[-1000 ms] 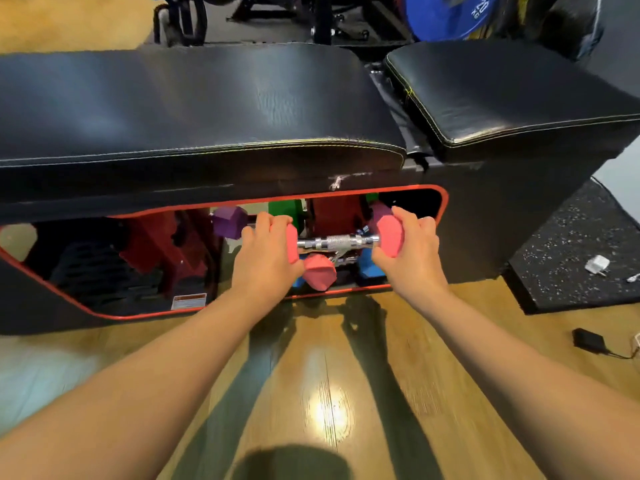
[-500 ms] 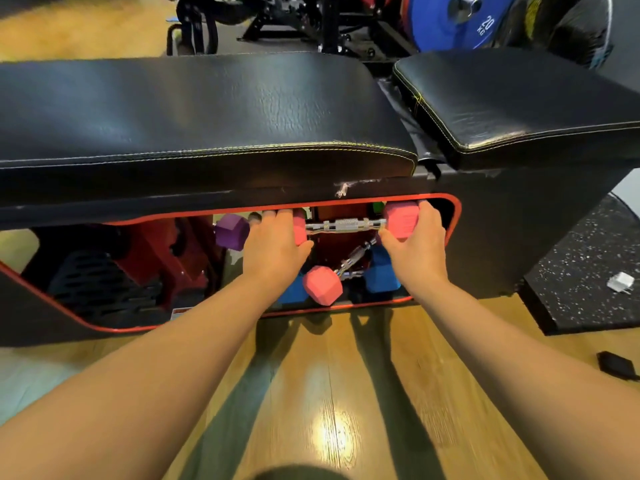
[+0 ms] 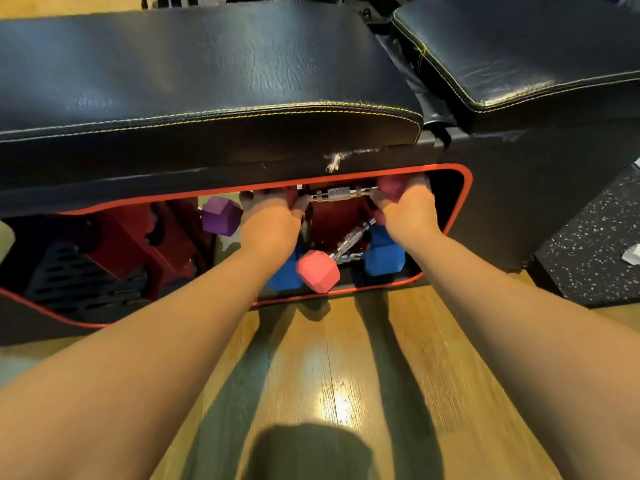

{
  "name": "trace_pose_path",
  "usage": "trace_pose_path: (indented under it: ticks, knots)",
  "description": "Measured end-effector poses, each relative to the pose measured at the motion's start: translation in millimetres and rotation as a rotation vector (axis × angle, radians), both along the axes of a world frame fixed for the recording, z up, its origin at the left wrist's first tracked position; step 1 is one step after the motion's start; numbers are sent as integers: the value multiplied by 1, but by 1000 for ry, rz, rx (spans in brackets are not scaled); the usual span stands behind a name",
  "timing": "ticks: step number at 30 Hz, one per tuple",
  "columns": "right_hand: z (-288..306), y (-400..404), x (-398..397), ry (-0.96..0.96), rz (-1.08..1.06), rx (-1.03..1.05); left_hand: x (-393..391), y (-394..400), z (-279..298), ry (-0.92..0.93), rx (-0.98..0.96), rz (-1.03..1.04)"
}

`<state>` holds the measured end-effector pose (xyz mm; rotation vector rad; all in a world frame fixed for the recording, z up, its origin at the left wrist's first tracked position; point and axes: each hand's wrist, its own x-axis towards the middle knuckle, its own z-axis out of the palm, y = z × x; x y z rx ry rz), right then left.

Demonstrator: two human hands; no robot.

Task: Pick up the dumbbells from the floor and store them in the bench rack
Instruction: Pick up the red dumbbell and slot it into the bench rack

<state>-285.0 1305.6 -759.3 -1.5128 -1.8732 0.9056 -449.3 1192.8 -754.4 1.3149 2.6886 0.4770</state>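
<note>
Item: pink dumbbell [image 3: 343,194], held level at the top of the rack opening [image 3: 465,202], chrome bar showing between the hands. Left hand [image 3: 270,223] gripped its left head; right hand [image 3: 408,211] curled round the right head.

Risks, as judged: knuckles were close under the red rim and could scrape or pinch there; a slipped head could drop onto the dumbbells below.

Also in the rack: a second pink dumbbell [image 3: 318,271] lay tilted, its head at the lower rim; blue dumbbell [image 3: 384,258] beside it; purple dumbbell [image 3: 221,216] left of the left hand. The tilted bar crossed the space beneath, limiting room to lower.

Bench pad [image 3: 207,81] overhung the opening.
</note>
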Motion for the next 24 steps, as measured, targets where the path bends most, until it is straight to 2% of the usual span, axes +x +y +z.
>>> trace_pose_path:
  ticks: [4,7,10,12,15,24]
  knots:
    - [4,7,-5,-100,91,-86,4,7,3,-4,-168,-56]
    - [-1,8,2,-85,146,-95,8,10,1,21,-204,-53]
    - [-4,7,5,-311,271,-27,13,13,-2,43,-155,-61]
    - [-5,12,3,-420,271,7,15,14,-4,73,-111,-90]
    - [-9,20,2,-478,265,68,15,15,-5,107,-116,-116]
    - [-25,26,-3,-678,325,174,9,22,-2,46,-273,-109]
